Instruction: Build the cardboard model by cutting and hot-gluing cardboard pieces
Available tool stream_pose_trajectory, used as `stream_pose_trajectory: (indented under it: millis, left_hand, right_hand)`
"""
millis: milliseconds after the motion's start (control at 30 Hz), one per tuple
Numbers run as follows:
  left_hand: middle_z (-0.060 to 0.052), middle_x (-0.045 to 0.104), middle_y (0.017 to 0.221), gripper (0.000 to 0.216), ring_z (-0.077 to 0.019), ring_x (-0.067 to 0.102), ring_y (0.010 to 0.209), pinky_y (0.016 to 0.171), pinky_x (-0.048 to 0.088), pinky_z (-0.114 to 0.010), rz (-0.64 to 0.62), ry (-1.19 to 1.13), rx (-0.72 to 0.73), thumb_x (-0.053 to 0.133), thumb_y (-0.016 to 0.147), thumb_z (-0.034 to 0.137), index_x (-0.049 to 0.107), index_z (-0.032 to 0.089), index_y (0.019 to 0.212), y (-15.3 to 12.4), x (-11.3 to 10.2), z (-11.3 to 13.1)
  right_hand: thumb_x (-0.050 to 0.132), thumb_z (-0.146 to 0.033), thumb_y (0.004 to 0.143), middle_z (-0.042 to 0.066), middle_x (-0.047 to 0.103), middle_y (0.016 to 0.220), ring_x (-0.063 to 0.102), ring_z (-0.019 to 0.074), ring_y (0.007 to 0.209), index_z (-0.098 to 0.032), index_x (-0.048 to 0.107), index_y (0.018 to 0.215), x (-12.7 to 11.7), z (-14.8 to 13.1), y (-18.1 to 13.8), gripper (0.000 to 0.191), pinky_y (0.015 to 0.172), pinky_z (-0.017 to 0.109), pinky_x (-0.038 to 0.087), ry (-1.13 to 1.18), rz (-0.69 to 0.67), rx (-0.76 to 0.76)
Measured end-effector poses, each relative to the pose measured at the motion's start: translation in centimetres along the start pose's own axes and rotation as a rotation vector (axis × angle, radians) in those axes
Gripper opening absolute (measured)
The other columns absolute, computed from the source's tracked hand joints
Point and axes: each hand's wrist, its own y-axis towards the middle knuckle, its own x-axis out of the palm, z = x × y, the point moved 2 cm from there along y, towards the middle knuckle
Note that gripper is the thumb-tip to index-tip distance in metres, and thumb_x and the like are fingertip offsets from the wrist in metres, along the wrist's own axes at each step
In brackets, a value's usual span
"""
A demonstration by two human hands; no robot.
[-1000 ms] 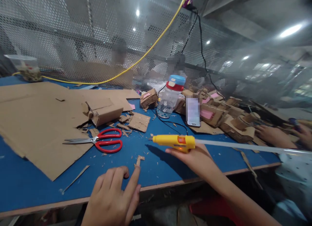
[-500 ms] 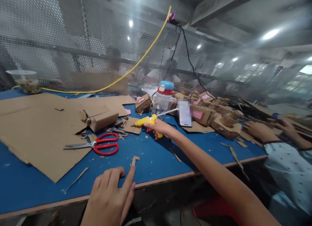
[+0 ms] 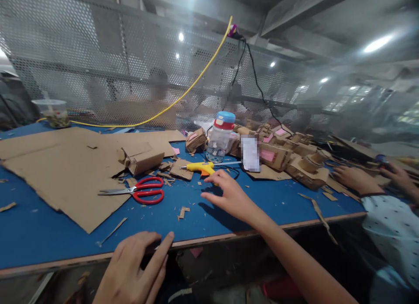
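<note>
My right hand point(image 3: 225, 192) hovers over the blue table with its thumb and fingers apart and nothing between them. Just beyond its fingertips lies a yellow glue gun point(image 3: 200, 167), nozzle pointing left onto a cardboard scrap. My left hand point(image 3: 135, 262) rests at the table's near edge, fingers loosely bent and index finger stretched out, holding nothing. A small L-shaped cardboard strip point(image 3: 183, 212) lies between the two hands. Red-handled scissors point(image 3: 149, 191) lie a little open, farther up, partly over a large cardboard sheet point(image 3: 72, 164).
A folded cardboard box piece point(image 3: 145, 161) sits behind the scissors. A clear bottle point(image 3: 218, 142) with a blue lid and a phone point(image 3: 250, 153) stand near cardboard models point(image 3: 304, 168). A co-worker's hands point(image 3: 356, 180) are at the right. A plastic cup point(image 3: 55, 114) stands far left.
My right hand has let go of the glue gun and drawn back toward me. My left index finger has come off the L-shaped strip, and that hand has shifted nearer the table edge.
</note>
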Motion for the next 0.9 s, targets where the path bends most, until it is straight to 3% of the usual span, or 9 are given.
stream_pose_trajectory:
  millis: [167, 300, 500, 633, 733, 833, 900]
  left_hand:
    - [-0.012, 0.058, 0.102, 0.036, -0.0216, 0.057, 0.096, 0.085, 0.045, -0.034, 0.023, -0.03, -0.057, 0.05, 0.088, 0.005, 0.056, 0.012, 0.123, -0.5, -0.4, -0.1]
    - [-0.012, 0.058, 0.102, 0.037, -0.0214, 0.057, 0.096, 0.083, 0.047, -0.032, 0.024, -0.028, -0.02, 0.052, 0.087, 0.007, 0.057, 0.011, 0.124, -0.6, -0.3, -0.1]
    - [-0.012, 0.059, 0.101, 0.037, -0.0207, 0.057, 0.095, 0.082, 0.047, -0.032, 0.024, -0.04, -0.017, 0.052, 0.087, 0.006, 0.057, 0.01, 0.123, -0.9, -0.3, -0.4]
    - [-0.011, 0.062, 0.101, 0.035, -0.0201, 0.059, 0.095, 0.084, 0.046, -0.032, 0.035, -0.064, -0.07, 0.051, 0.088, 0.006, 0.057, 0.013, 0.122, -0.4, -0.5, -0.4]
    - [-0.01, 0.065, 0.102, 0.029, -0.0212, 0.062, 0.093, 0.083, 0.047, -0.034, 0.019, -0.119, -0.15, 0.051, 0.091, 0.015, 0.057, 0.016, 0.12, 0.9, -0.5, -1.0]
    - [-0.009, 0.067, 0.108, 0.029, -0.0234, 0.064, 0.098, 0.084, 0.05, -0.037, -0.111, -0.288, -0.274, 0.052, 0.092, 0.027, 0.052, 0.019, 0.12, 3.2, 0.2, -2.4]
    - [-0.009, 0.067, 0.113, 0.031, -0.0232, 0.064, 0.103, 0.086, 0.052, -0.037, -0.295, -0.476, -0.35, 0.056, 0.089, 0.03, 0.052, 0.021, 0.119, 4.8, 1.0, -3.5]
  right_hand:
    - [0.075, -0.023, 0.076, 0.007, 0.064, 0.101, 0.06, 0.0193, 0.096, -0.017, 0.065, 0.1, 1.3, -2.4, -1.3, 0.026, 0.087, 0.035, 0.048, 0.108, -0.183, -0.005]
    - [0.071, -0.012, 0.076, 0.005, 0.068, 0.096, 0.059, 0.0166, 0.089, -0.016, 0.059, 0.108, 2.5, -3.5, -1.4, 0.034, 0.081, 0.03, 0.048, 0.159, -0.215, 0.018]
    - [0.066, -0.01, 0.079, 0.004, 0.068, 0.092, 0.059, 0.0162, 0.086, -0.017, 0.056, 0.11, 3.1, -3.7, -1.0, 0.033, 0.078, 0.03, 0.047, 0.15, -0.229, 0.039]
    - [0.068, -0.012, 0.078, 0.005, 0.066, 0.094, 0.059, 0.0166, 0.087, -0.016, 0.057, 0.109, 2.9, -3.8, -0.9, 0.033, 0.079, 0.03, 0.047, 0.133, -0.184, 0.021]
    - [0.067, -0.014, 0.078, 0.006, 0.064, 0.097, 0.059, 0.0157, 0.086, -0.016, 0.058, 0.108, 2.5, -3.5, -1.0, 0.031, 0.078, 0.029, 0.048, 0.139, -0.09, 0.006]
    - [0.063, -0.016, 0.08, 0.005, 0.065, 0.095, 0.059, 0.015, 0.083, -0.017, 0.059, 0.106, 2.2, -2.6, -1.4, 0.027, 0.077, 0.029, 0.049, 0.174, 0.049, 0.019]
    - [0.06, -0.018, 0.081, 0.005, 0.066, 0.093, 0.06, 0.0151, 0.081, -0.017, 0.06, 0.105, 2.1, -1.9, -1.7, 0.024, 0.077, 0.03, 0.05, 0.195, 0.138, 0.037]
